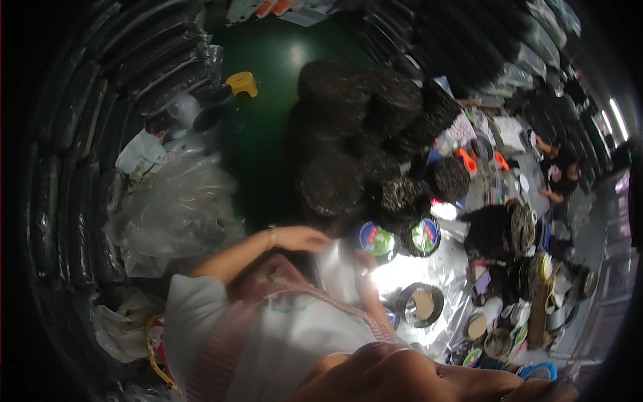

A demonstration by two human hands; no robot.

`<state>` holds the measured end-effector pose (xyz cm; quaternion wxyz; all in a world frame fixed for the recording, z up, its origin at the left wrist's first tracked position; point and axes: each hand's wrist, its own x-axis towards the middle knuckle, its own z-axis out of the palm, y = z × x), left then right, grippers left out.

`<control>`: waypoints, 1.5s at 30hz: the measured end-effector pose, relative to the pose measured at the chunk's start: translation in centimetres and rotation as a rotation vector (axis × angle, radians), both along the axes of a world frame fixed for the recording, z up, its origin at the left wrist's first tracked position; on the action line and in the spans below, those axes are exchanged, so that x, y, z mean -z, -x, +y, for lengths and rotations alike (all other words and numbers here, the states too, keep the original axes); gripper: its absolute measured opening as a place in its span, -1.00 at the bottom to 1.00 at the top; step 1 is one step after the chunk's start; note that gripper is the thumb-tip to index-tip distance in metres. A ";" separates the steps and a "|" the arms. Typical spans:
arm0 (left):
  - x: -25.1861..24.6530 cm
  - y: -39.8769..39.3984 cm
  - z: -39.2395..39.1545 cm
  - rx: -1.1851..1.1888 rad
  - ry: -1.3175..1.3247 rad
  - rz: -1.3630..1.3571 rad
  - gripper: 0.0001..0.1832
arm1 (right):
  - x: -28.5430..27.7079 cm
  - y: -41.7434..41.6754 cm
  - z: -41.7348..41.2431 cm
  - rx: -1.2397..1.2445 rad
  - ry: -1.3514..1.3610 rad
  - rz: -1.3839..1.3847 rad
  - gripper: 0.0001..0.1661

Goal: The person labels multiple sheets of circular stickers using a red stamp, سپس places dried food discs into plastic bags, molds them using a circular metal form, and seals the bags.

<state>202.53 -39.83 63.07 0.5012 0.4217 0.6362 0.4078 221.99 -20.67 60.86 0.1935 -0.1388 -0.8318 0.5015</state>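
Note:
My left hand (304, 238), with a bracelet at the wrist, reaches across from the left. Its fingertips close on the top edge of a translucent plastic bag (335, 271). On the bag's other side is my right hand (365, 264), blurred and washed out by glare, so its grip is unclear. Just beyond my hands are two round printed labels in blue and green, a left label (377, 238) and a right label (425, 236), on dark wrapped bundles. A black ring-shaped thing (437, 306) with a tan disc inside lies on shiny clear film (454, 281) beside my right forearm.
Black plastic-wrapped bundles (331, 183) are piled ahead. Loose clear bags (176, 211) heap up at left, near a yellow stool (242, 83) on the green floor (271, 130). Another person (560, 173) works at a cluttered table on the right, where orange-handled tools (467, 161) lie.

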 end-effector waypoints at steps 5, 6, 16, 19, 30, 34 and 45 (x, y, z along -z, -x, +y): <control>2.9 4.0 -15.5 -0.157 0.637 1.085 -0.68 | -3.2 15.2 -8.8 -0.360 0.249 -0.018 -0.77; 2.7 5.0 -17.2 -0.141 0.778 0.913 -0.69 | -3.0 18.6 -11.3 -0.438 0.237 0.026 -0.76; 1.2 28.0 -27.6 0.044 0.675 0.643 -0.61 | 1.9 52.2 -29.1 -0.565 0.229 0.028 -0.58; 0.1 37.7 -26.8 -0.031 0.603 0.782 -0.62 | 2.3 65.3 -30.2 -0.320 0.238 0.124 -0.58; 0.4 70.9 -22.5 -0.059 0.571 0.842 -0.64 | 7.1 96.7 -5.3 0.576 0.132 0.258 -0.56; -0.3 78.7 -19.6 0.060 0.690 0.709 -0.74 | 6.0 95.6 7.2 0.800 0.198 0.235 -0.59; 3.4 104.3 4.2 0.434 0.654 0.860 -0.45 | 2.8 91.5 34.1 1.290 0.169 0.194 -0.49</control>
